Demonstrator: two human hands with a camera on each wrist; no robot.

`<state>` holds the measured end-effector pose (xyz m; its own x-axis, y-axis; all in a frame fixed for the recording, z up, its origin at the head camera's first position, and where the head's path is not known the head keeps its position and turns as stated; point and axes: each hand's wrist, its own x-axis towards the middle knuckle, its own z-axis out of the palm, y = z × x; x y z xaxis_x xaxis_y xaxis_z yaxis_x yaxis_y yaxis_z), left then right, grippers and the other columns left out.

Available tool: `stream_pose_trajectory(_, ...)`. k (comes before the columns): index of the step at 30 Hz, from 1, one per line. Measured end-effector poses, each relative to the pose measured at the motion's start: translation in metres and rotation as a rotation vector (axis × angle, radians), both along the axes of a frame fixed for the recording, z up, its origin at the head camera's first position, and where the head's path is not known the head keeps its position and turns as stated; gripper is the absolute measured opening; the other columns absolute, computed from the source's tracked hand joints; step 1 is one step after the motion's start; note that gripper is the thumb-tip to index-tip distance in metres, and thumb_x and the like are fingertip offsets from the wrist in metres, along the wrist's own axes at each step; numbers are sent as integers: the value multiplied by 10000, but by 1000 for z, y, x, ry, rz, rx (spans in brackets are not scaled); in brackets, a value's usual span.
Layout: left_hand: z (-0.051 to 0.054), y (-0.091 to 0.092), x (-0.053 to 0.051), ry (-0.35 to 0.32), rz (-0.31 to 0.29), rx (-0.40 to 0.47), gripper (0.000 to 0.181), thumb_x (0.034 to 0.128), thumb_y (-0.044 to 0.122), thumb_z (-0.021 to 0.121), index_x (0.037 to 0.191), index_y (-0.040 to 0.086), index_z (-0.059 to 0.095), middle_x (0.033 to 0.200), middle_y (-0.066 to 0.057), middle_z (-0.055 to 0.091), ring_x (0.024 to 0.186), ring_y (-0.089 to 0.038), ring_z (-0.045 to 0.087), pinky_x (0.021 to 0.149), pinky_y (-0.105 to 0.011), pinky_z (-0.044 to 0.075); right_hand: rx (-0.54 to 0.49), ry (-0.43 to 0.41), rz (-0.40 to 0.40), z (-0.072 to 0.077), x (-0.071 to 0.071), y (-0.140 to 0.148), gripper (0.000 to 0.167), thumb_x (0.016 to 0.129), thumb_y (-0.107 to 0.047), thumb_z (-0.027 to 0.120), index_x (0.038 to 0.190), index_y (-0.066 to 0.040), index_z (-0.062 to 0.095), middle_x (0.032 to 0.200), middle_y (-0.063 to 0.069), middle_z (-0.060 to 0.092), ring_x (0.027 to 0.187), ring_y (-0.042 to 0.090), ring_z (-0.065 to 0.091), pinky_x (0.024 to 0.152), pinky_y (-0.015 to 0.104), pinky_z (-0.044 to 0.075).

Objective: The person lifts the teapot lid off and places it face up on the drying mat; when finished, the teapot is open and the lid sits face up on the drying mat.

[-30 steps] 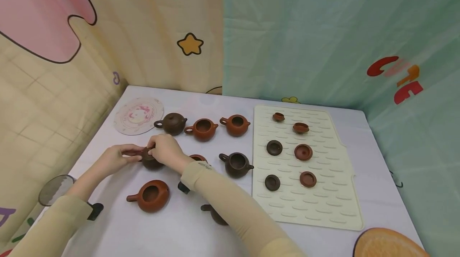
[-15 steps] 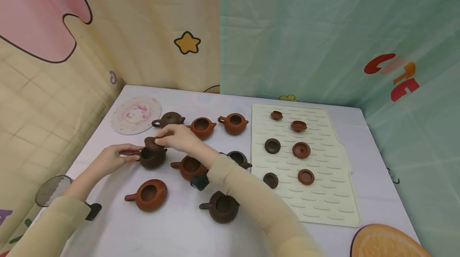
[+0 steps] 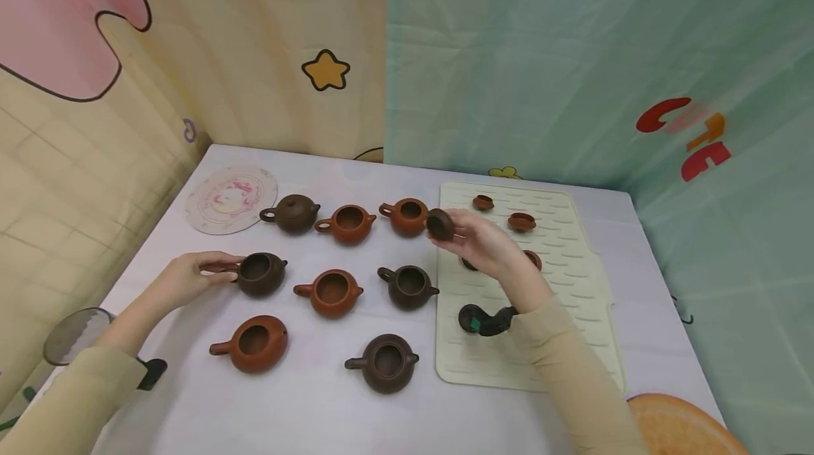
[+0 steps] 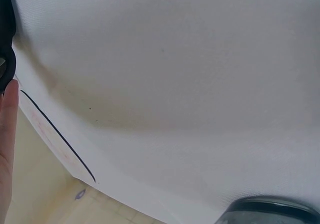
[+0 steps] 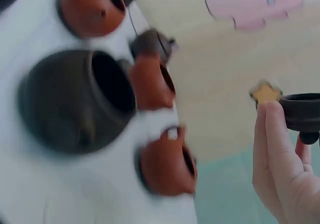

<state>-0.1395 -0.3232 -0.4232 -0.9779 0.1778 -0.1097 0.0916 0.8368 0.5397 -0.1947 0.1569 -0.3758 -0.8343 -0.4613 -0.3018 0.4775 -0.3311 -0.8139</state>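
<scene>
My right hand (image 3: 480, 243) holds a dark brown teapot lid (image 3: 440, 225) in the air by the mat's left edge. In the right wrist view the lid (image 5: 302, 115) is hollow side up, with its knob pointing down between the fingers. At the left, my left hand (image 3: 191, 278) pinches the handle of a dark brown lidless teapot (image 3: 257, 273) standing on the table. Only a strip of the left hand (image 4: 7, 144) enters the left wrist view, and the teapot is outside it. A dark teapot with its lid on (image 3: 291, 213) stands behind.
Several lidless teapots surround these: red-brown ones (image 3: 254, 344), (image 3: 331, 292) and dark ones (image 3: 387, 363), (image 3: 410, 287). On the cream ridged mat (image 3: 534, 363) lie several lids (image 3: 521, 222), some covered by the right hand and arm. A round pink-printed mat (image 3: 232, 199) lies at the back left.
My right hand has lifted the lid off the dark teapot and carried it right, to the mat's edge. The left hand stays at that teapot's handle. The head view has shifted slightly.
</scene>
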Motion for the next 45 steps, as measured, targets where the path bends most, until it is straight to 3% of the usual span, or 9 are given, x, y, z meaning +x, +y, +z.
stream_pose_trajectory(7,0,-1,1,-6,10,-6,363,866,219,755,1189,61,707,1050,-117,754,933,-10,631,808,-325,475,-199,-144,-217,-14,2,91,447,1066,-222,392,1477,-131,242,1208,149,558,1061,275,686,1006,303,496)
stream_pose_trajectory(10,0,-1,2,-1,12,-6,362,863,206,758,1183,45,706,1046,-129,753,971,-138,658,811,-352,473,-247,-188,-300,-21,-1,123,667,1050,-227,440,1574,-284,32,1388,146,429,1057,272,686,1031,292,474)
stream_pose_trajectory(12,0,-3,3,3,17,-17,362,861,208,760,1182,49,708,1047,-122,754,955,-64,638,807,-334,473,-273,-238,-362,-26,-5,141,740,1045,-223,440,1562,-383,-65,1558,125,246,1130,276,656,1060,291,449)
stream_pose_trajectory(16,-1,-3,4,-2,18,-7,366,861,217,761,1183,51,708,1047,-121,755,956,-38,627,808,-338,473,-305,-325,-487,-37,-16,169,712,1044,-215,423,1532,-477,-25,1653,-57,-103,1466,232,322,1124,292,369)
stream_pose_trajectory(19,-2,-3,5,-5,15,0,363,864,207,755,1186,45,705,1040,-126,755,989,-176,669,806,-351,473,-311,-373,-558,-44,-23,184,694,1043,-202,419,1525,-484,7,1639,-133,-117,1520,120,68,1161,287,296)
stream_pose_trajectory(24,-3,-1,3,6,17,-18,349,870,204,745,1187,64,708,1041,-111,757,1013,-278,674,803,-339,473,-78,-401,-622,-50,-30,197,750,1000,-185,538,1554,-395,78,1648,-29,55,1468,120,284,1086,259,407)
stream_pose_trajectory(28,-2,2,1,-3,4,-5,357,878,214,740,1198,60,703,1054,-122,753,1032,-329,671,817,-363,474,207,-365,-618,-52,-30,202,730,978,-221,586,1570,-294,166,1512,-34,308,1053,57,586,871,206,540)
stream_pose_trajectory(37,0,6,-2,-16,10,7,364,889,204,733,1215,50,690,1079,-152,741,1078,-407,644,828,-408,474,469,-236,-559,-59,-33,206,462,1002,-192,544,1438,-139,399,780,-103,633,721,12,647,746,167,553)
stream_pose_trajectory(45,0,2,2,6,21,-4,353,880,193,737,1209,70,700,1074,-134,746,1002,-217,662,808,-343,463,698,-169,-440,-60,-32,211,111,996,-185,538,1074,-110,513,692,-119,620,665,-4,632,709,157,551)
